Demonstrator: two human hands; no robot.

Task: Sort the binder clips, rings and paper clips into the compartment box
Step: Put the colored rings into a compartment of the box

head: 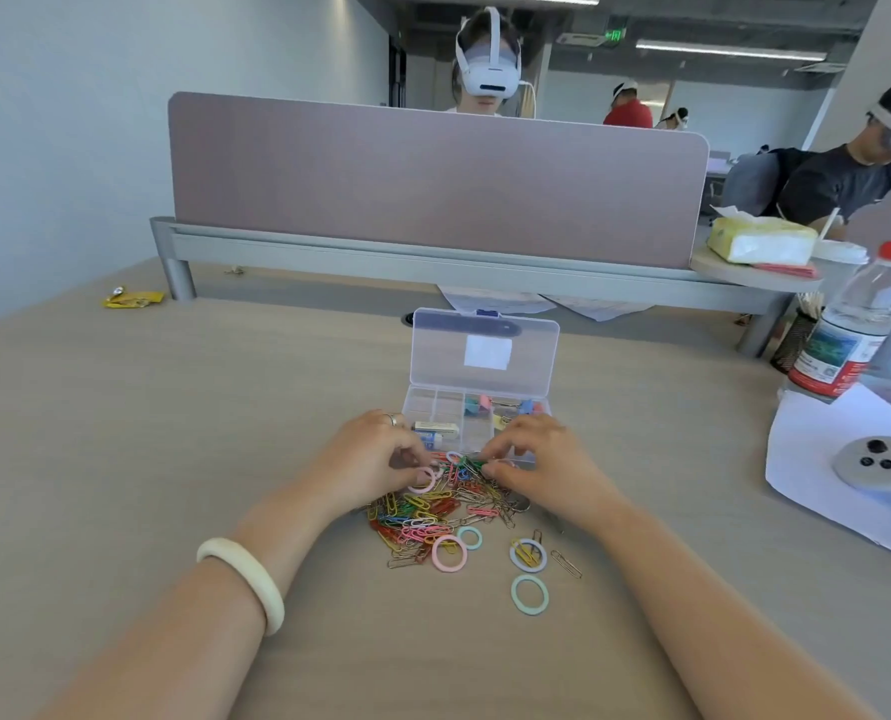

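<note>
A clear compartment box (417,402) stands open, its lid (485,350) upright; coloured binder clips (477,405) lie in its right compartments. In front of it lies a heap of coloured paper clips (428,517). Loose rings lie nearer me: a pink ring (449,552), a small teal ring (469,537), a lilac ring (527,555) and a mint ring (529,594). My left hand (376,462) rests on the heap's far left, fingers pinching a pink ring (422,479). My right hand (531,462) is at the far right, fingertips closed on green paper clips (472,466).
A water bottle (854,330), white paper (822,449) with a grey round device (874,462), a mesh pen cup (791,340) and a tissue pack (760,241) stand at the right. A mauve divider (433,179) closes the back, people behind it. A yellow wrapper (131,299) lies far left.
</note>
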